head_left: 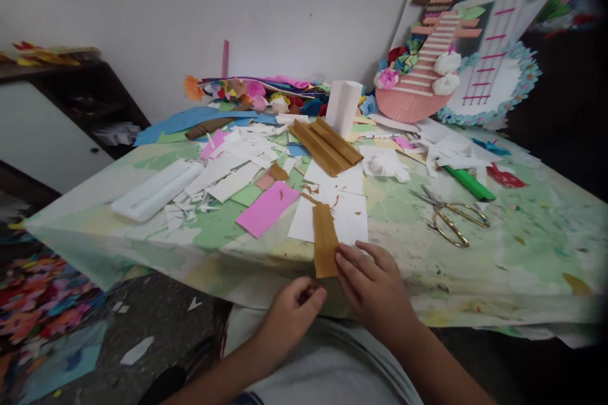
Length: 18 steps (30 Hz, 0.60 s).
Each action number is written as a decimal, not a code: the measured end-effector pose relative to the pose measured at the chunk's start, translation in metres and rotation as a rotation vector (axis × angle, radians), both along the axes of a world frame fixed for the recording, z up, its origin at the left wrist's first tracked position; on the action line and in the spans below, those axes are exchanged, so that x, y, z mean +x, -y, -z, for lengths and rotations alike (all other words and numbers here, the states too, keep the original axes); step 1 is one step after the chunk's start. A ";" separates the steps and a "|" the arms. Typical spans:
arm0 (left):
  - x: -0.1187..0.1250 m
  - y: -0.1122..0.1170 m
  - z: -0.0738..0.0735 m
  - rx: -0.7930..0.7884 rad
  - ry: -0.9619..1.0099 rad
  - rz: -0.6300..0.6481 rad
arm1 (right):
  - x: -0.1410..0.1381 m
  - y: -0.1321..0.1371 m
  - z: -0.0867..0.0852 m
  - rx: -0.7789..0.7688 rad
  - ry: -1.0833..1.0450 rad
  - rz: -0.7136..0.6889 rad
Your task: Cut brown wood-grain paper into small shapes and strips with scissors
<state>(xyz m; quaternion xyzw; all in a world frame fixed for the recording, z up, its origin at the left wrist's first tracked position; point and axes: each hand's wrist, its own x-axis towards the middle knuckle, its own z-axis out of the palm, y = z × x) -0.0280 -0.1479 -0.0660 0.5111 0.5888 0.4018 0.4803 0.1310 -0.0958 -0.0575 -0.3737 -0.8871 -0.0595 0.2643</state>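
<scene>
A strip of brown crepe paper (pixel 325 237) lies over white sheets (pixel 350 218) at the table's front edge. At its lower right edge the fingertips of my right hand (pixel 375 288) touch it, the fingers stretched out and slightly apart. Just below the strip, my left hand (pixel 294 310) is closed, with its fingers curled and the thumb against them. Whatever may be inside that curl is hidden. Small torn brown scraps (pixel 332 196) are scattered above the strip. Farther back sits a larger folded piece of brown crepe paper (pixel 327 144).
Gold-handled scissors (pixel 449 214) lie spread at the right, near a green cutter (pixel 470 182). A pink paper rectangle (pixel 267 209), white scraps (pixel 232 158) and a long white packet (pixel 156 190) lie left. A white paper cylinder (pixel 343 107) stands behind, beside decorated paper guitars (pixel 422 101).
</scene>
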 end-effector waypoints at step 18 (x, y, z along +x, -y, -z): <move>-0.009 -0.019 -0.062 0.417 -0.593 0.186 | -0.002 -0.018 -0.075 -0.181 0.189 -0.296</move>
